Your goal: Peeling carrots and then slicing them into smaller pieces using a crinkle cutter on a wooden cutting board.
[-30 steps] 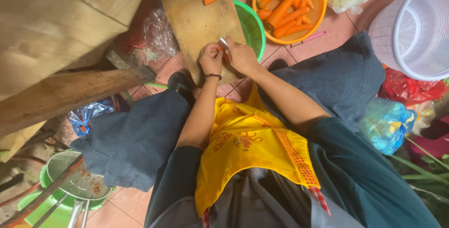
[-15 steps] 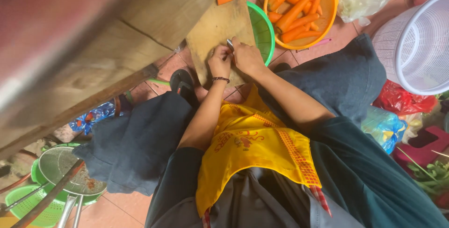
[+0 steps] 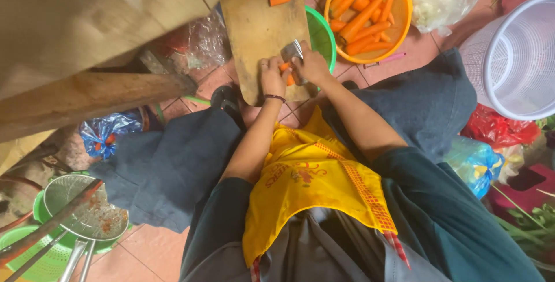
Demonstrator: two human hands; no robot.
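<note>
While left hand (image 3: 272, 77) pins carrot (image 3: 285, 68), right hand (image 3: 309, 65) grips knife (image 3: 291, 51)

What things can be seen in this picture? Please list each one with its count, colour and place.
cutting board: one, pale wood, on the floor ahead of the knees
carrot piece: one, orange, far end of the board
knife: one, metal blade, in the right hand
carrot being cut: one, orange, under the fingers, mostly hidden
green bowl: one, partly under the board
orange bowl: one, right of the board, holding peeled carrots
white basket: one, far right
metal strainer: one, lower left, over green colanders
blue bag: one, left
apron: one, yellow, on the lap
left hand: holds the carrot on the board
right hand: grips the knife
</note>
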